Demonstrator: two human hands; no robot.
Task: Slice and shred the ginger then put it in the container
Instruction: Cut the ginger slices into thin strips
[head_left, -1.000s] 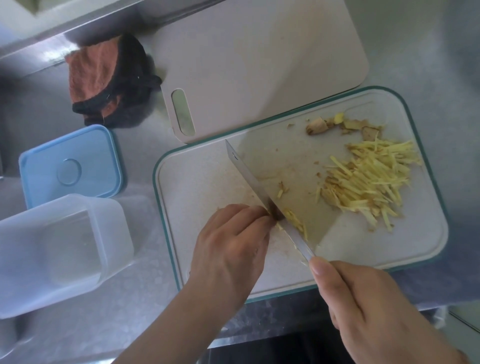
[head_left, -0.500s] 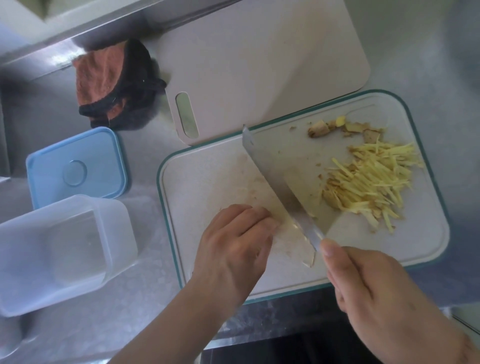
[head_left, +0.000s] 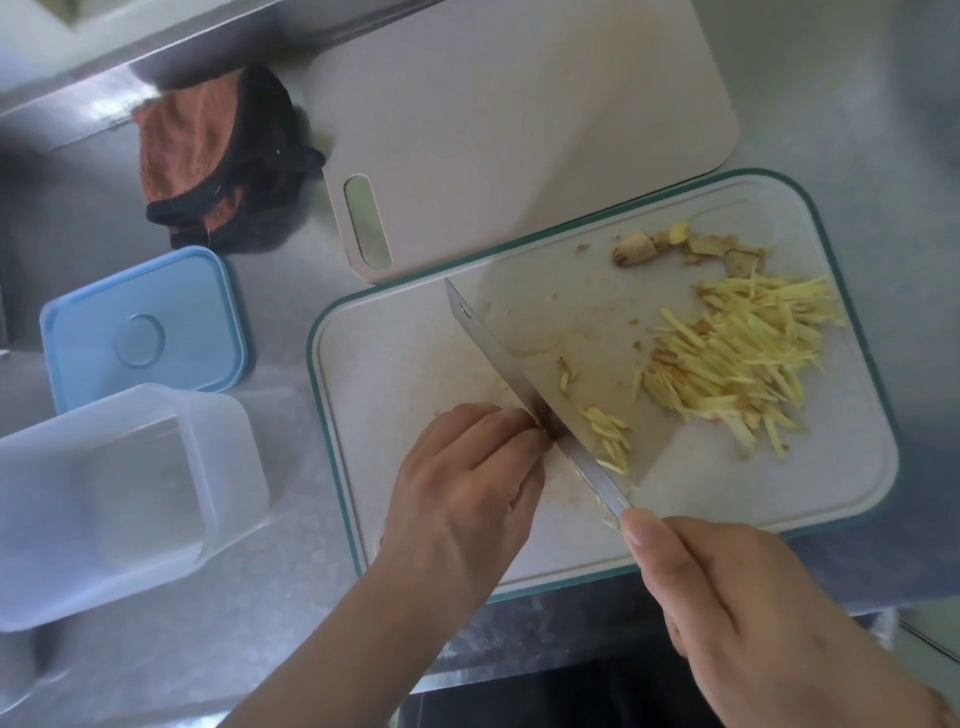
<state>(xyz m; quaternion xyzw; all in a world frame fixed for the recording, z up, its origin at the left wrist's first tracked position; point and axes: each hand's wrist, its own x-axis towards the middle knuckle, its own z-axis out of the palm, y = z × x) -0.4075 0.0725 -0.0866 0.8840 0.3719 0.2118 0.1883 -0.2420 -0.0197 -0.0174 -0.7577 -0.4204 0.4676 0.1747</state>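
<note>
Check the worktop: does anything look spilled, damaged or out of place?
Nothing stands out. The shredded ginger and peel scraps lie on the cutting board; the container stands upright, open, beside its lid.

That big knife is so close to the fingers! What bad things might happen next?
1. The wide steel cleaver cuts right beside the curled fingertips of the left hand, so a slip might nick them.
2. The ginger under that hand is hidden and probably small, so it may be hard to hold steady.
3. The pale yellow ginger shreds lie near the teal-rimmed white cutting board edge and could spill when moved.
</note>
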